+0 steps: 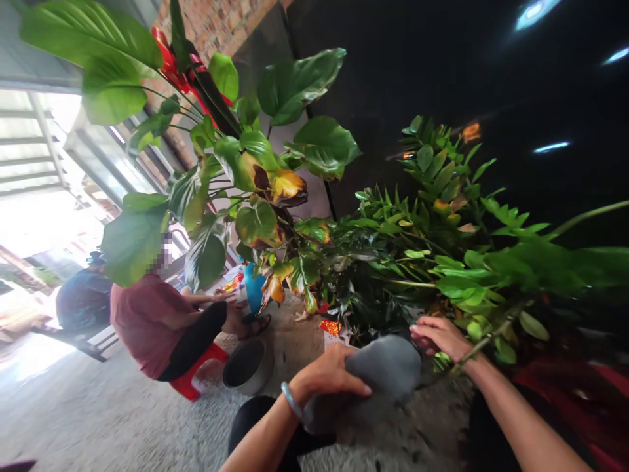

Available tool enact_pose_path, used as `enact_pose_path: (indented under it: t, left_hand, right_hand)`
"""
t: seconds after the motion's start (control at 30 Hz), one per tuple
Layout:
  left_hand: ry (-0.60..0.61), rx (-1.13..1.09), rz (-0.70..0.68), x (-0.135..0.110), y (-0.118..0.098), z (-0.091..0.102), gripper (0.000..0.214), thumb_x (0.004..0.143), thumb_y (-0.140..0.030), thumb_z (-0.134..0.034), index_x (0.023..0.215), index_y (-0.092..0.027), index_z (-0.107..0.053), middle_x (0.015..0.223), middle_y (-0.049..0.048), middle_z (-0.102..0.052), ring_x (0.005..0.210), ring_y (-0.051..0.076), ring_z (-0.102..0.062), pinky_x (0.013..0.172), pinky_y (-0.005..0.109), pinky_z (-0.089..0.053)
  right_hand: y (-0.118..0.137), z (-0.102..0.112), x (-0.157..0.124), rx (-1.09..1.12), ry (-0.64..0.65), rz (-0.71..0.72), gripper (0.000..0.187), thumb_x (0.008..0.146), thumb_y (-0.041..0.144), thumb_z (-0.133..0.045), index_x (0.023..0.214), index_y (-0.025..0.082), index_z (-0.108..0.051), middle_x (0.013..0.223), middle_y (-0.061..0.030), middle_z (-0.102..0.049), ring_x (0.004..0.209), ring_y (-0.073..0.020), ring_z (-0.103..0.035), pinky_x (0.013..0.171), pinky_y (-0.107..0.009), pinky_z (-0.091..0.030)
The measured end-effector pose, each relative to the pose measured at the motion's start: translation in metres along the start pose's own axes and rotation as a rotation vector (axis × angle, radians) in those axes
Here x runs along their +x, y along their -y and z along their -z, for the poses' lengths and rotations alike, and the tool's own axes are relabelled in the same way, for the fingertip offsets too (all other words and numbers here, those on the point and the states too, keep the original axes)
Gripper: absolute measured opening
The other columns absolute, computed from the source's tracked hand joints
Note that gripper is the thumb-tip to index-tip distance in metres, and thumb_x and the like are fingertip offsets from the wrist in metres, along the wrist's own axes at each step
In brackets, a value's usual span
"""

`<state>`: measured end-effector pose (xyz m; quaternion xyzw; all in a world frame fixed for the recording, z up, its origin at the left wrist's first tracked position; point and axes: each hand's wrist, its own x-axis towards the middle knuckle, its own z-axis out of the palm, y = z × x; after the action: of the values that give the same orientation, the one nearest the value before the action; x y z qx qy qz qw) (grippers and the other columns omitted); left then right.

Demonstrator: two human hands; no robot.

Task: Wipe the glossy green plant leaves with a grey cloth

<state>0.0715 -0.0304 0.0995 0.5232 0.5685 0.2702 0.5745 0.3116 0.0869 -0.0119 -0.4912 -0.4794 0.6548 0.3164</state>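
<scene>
I see the big-leaved plant (236, 164) first, filling the upper left and middle of the view, its broad green leaves spread wide, a few of them yellowed and brown at the edges, with a red ribbon (171, 65) tied high on its stem. Right of it stands a bushy plant (432, 249) with many small glossy leaflets on long stalks, reaching toward the right edge. Behind both rise a brick wall (216, 23) and a dark glossy panel (442, 72) that reflects lights.

At left, on the concrete floor (122, 419), a person in a dark red shirt (147, 321) sits on a low red stool (196, 377), and another person in blue (83, 298) sits behind. Just right of the stool stands a round metal bowl (248, 366), and beyond it a blue pot (254, 288).

Low in the middle, close to me, sits a grey pot (383, 370), at the foot of the bushy plant. My left hand (329, 373) lies over its near left side, fingers curled and pressed flat against the surface, a blue bracelet (292, 400) on the wrist. My right hand (439, 335) rests at the pot's far right rim, fingers loosely bent, with a thin stalk passing by the wrist; I cannot tell whether it pinches anything. A small red and white tag (333, 331) stands just behind the pot.
</scene>
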Motion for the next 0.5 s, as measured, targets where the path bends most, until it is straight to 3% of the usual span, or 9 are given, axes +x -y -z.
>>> enact_pose_path:
  t: [0.03,0.1,0.2,0.27,0.37,0.5]
  left_hand:
    - [0.044,-0.001,0.01,-0.008,-0.003,0.004,0.018,0.046,-0.014,-0.079,0.063,-0.015,-0.073,0.058,-0.0031,-0.063,0.054,0.013,-0.05,0.053,0.023,-0.039]
    - [0.007,-0.014,-0.046,-0.015,-0.018,0.014,0.021,0.047,-0.019,-0.079,0.066,-0.015,-0.072,0.058,-0.0034,-0.062,0.054,0.012,-0.05,0.053,0.022,-0.04]
    - [-0.248,-0.178,-0.221,-0.003,-0.043,0.023,0.027,0.046,-0.026,-0.081,0.067,-0.013,-0.069,0.056,-0.0023,-0.061,0.051,0.012,-0.051,0.051,0.022,-0.041]
    - [-0.359,-0.271,-0.297,0.013,-0.048,0.022,0.029,0.048,-0.029,-0.08,0.069,-0.014,-0.067,0.059,-0.0015,-0.062,0.053,0.013,-0.053,0.053,0.023,-0.043]
    - [-0.399,-0.173,-0.277,0.029,-0.029,0.012,0.023,0.048,-0.024,-0.077,0.065,-0.014,-0.067,0.056,-0.0028,-0.06,0.054,0.012,-0.05,0.053,0.023,-0.041]
    - [-0.233,-0.019,-0.115,0.011,0.01,0.003,0.016,0.045,-0.022,-0.076,0.053,-0.015,-0.065,0.048,-0.005,-0.052,0.051,0.01,-0.041,0.049,0.023,-0.031]
  right_hand:
    - [0.0,0.001,-0.001,0.0,0.006,0.007,0.019,0.061,0.033,-0.074,0.058,0.02,-0.06,0.059,-0.0003,-0.068,0.054,-0.0141,-0.063,0.044,-0.02,-0.045]
    - [0.001,0.0,-0.003,0.002,0.013,0.02,0.019,0.061,0.033,-0.074,0.06,0.02,-0.062,0.061,-0.0011,-0.069,0.056,-0.0145,-0.065,0.045,-0.02,-0.046]
    - [0.004,-0.004,-0.003,0.002,0.009,0.031,0.019,0.06,0.033,-0.076,0.064,0.02,-0.064,0.067,-0.0027,-0.071,0.059,-0.0148,-0.066,0.046,-0.02,-0.047]
    - [0.005,-0.007,-0.003,0.002,0.003,0.035,0.02,0.06,0.033,-0.077,0.067,0.02,-0.064,0.069,-0.0033,-0.072,0.059,-0.0147,-0.067,0.047,-0.02,-0.048]
    - [0.005,-0.009,-0.003,0.006,-0.005,0.04,0.021,0.06,0.033,-0.078,0.066,0.02,-0.063,0.068,-0.0034,-0.072,0.059,-0.015,-0.067,0.047,-0.021,-0.048]
    - [0.005,-0.007,-0.006,0.007,0.002,0.034,0.019,0.058,0.03,-0.077,0.06,0.02,-0.061,0.064,-0.0035,-0.071,0.056,-0.015,-0.066,0.044,-0.02,-0.046]
